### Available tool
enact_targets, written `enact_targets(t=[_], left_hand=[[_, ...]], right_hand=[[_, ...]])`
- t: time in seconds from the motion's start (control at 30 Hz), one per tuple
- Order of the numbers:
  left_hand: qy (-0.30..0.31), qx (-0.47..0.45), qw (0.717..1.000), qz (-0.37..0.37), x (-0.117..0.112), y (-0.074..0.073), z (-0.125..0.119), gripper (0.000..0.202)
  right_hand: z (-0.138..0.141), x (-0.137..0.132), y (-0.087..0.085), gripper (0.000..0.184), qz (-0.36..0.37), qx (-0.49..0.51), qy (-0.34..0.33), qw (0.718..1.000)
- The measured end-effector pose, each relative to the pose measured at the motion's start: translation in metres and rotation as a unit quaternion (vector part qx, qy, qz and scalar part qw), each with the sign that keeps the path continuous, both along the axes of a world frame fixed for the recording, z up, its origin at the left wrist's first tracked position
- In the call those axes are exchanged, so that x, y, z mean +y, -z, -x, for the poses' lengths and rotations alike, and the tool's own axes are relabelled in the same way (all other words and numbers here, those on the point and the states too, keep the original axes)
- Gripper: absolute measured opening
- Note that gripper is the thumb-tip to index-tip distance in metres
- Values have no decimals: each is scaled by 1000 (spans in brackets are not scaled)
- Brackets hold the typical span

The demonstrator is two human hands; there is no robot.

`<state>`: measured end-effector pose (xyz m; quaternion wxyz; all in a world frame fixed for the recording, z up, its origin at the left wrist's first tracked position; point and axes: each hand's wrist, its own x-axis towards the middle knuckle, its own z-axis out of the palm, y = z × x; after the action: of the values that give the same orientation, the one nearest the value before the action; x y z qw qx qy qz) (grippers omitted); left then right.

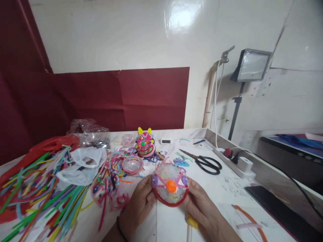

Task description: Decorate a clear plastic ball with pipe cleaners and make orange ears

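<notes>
Both hands hold a clear plastic dome (164, 195) decorated as a face. Pink pipe-cleaner strips cross it, an orange round nose sits in the middle, purple eyes lie at the sides and a red pipe cleaner edges the bottom. My left hand (142, 198) grips its left side, fingers curled behind. On its right side my right hand (200, 203) is closed; some fingertips are hidden. Below the right palm shows a yellow piece (192, 222) with a pale stick, of unclear kind. A finished-looking decorated figure (145, 143) with yellow ears stands behind, near a clear bowl-shaped half (132, 164).
Black-handled scissors (207, 164) lie right of the dome. Pipe cleaners (55, 201) and a white plastic bag (80, 164) crowd the left. A power strip (237, 164) runs along the right edge, beside a dark phone-like slab (280, 211). A small digital display (166, 141) stands at the back.
</notes>
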<state>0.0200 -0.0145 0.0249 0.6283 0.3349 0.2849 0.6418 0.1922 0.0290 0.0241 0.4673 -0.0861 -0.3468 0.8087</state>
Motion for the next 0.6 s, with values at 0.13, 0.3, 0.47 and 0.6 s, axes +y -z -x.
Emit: enact_targets(t=[0.13,0.3,0.47,0.6], left_hand=[[12,-34,999,0,-1,-3,-2,21],[16,-51,999,6,-2,-5,-2,21],[26,-57,998,6,-3,-5,-2,17],[39,-14,999,15,-8,-11,-1,17]], right_hand=[[-1,0,2,29,0,-7,3,1000],[-2,1,4,28,3,-18,7,1000],[-2,-1,0,27,2,-14,-6,1000],[-2,-3,-4,29,-13,-19,-12,1000]])
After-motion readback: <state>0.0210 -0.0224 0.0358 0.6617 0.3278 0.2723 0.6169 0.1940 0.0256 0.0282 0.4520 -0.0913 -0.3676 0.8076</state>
